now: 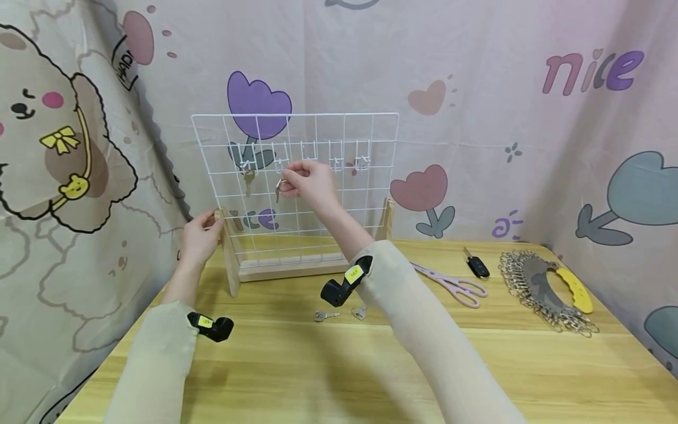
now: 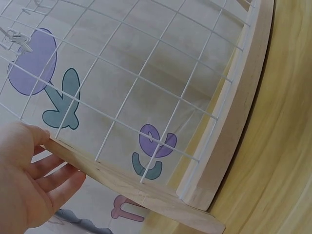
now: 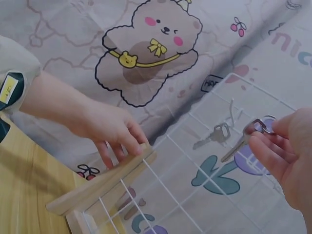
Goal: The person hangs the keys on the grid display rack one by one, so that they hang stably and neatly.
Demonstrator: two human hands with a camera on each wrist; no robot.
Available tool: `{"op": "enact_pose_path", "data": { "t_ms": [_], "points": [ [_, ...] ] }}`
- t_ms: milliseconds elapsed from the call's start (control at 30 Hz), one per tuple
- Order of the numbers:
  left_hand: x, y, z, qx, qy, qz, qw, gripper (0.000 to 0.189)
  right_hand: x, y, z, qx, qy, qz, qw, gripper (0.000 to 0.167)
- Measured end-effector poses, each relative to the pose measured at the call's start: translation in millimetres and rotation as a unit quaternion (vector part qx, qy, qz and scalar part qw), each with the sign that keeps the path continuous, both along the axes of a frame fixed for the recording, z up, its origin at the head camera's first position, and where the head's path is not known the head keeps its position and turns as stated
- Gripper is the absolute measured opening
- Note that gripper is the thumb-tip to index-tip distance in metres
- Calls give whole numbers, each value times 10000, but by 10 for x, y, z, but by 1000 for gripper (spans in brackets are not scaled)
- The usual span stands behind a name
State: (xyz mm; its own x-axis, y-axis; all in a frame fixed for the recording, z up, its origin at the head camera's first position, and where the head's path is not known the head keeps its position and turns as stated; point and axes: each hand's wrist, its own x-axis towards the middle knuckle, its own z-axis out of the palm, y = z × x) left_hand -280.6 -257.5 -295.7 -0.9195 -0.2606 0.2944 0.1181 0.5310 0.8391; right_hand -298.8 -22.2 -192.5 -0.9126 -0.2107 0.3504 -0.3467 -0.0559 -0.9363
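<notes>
A white wire grid rack [image 1: 296,224] stands in a wooden base, with a row of small white hooks along its upper part. My left hand [image 1: 201,238] holds the top of the left wooden post [image 2: 131,187], thumb on one side and fingers on the other. In front of the grid, my right hand [image 1: 313,182] pinches a small ring with a metal key [image 3: 239,146] dangling from it, close to the second hook from the left. Another key [image 3: 214,136] hangs on the leftmost hook. On the table lie two loose keys, one flat key [image 1: 326,316] and one partly behind my sleeve [image 1: 359,312].
Pink-handled scissors [image 1: 458,287] lie right of the rack, beside a black car key [image 1: 477,266]. Farther right is a fan of many metal rings on a grey plate with a yellow handle [image 1: 574,290]. A patterned curtain [image 1: 477,118] hangs behind the wooden table [image 1: 265,365].
</notes>
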Motion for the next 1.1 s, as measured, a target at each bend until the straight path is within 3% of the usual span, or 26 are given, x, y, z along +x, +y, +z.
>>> {"op": "enact_pose_path", "data": {
  "t_ms": [300, 467, 800, 1100],
  "points": [
    [-7, 31, 7, 38, 33, -17, 10000, 50, 9, -116, 43, -417, 206, -625, 9970, 13],
    [-21, 27, -13, 6, 17, 12, 10000, 50, 2, -137, 23, -236, 299, -919, 9950, 12],
    [-21, 20, -12, -7, 41, 14, 10000, 50, 6, -137, -3, 135, 427, -1143, 9924, 10],
    [-20, 3, -9, -3, 20, 0, 10000, 49, 10, -99, -103, 551, 565, -1074, 9911, 10]
  ]
}}
